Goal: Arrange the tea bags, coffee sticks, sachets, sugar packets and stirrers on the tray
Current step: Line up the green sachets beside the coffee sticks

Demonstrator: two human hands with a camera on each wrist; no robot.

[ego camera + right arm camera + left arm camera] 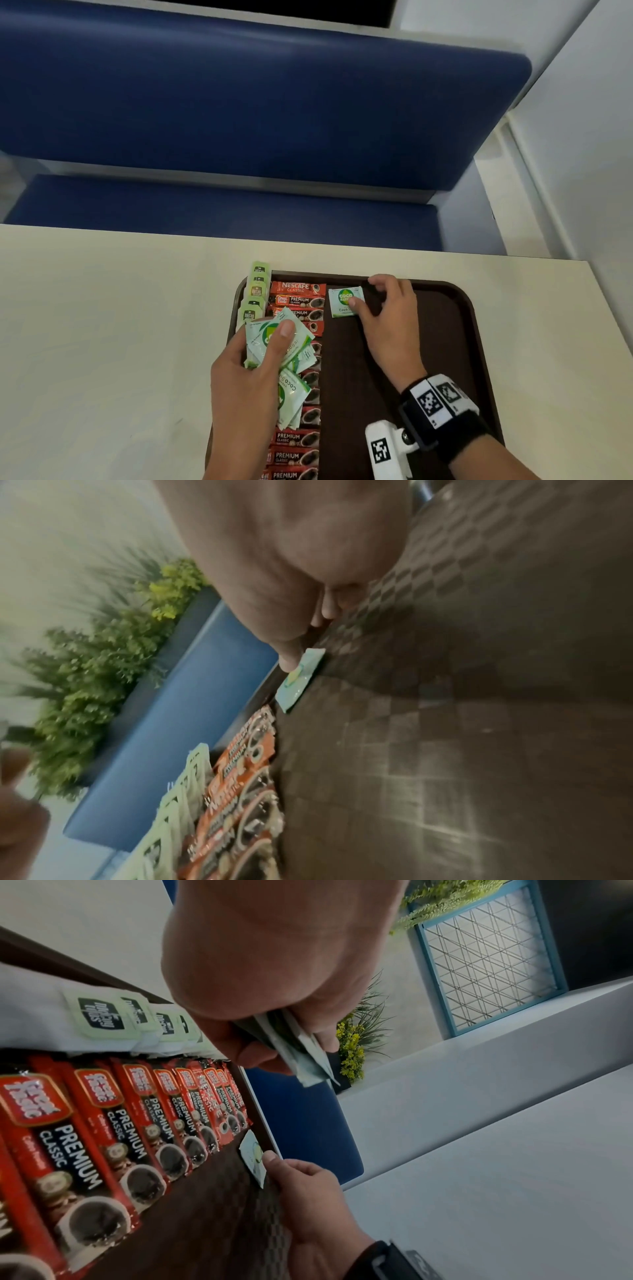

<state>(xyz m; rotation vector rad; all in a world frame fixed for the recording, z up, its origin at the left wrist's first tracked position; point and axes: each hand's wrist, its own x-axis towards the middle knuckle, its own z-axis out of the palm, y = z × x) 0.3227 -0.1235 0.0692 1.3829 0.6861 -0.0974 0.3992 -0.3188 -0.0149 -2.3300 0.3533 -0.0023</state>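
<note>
A brown tray (445, 308) lies on the cream table. Down its left edge runs a column of green tea bags (257, 291), then a column of red coffee sticks (298, 301). A single green-and-white sugar sachet (344, 298) lies flat near the tray's far edge, right of the sticks. My right hand (363, 294) holds its right edge, thumb on top and index finger curled at the corner; the right wrist view shows the thumb on the sachet (301, 680). My left hand (267, 346) grips a fanned stack of the same sachets (296, 394) above the coffee sticks (137, 1123).
The tray's right half (445, 750) is bare checkered surface. Cream table (102, 342) stretches to the left of the tray. A blue bench (239, 120) stands beyond the far table edge, with a planter of green plants (352, 1053) behind it.
</note>
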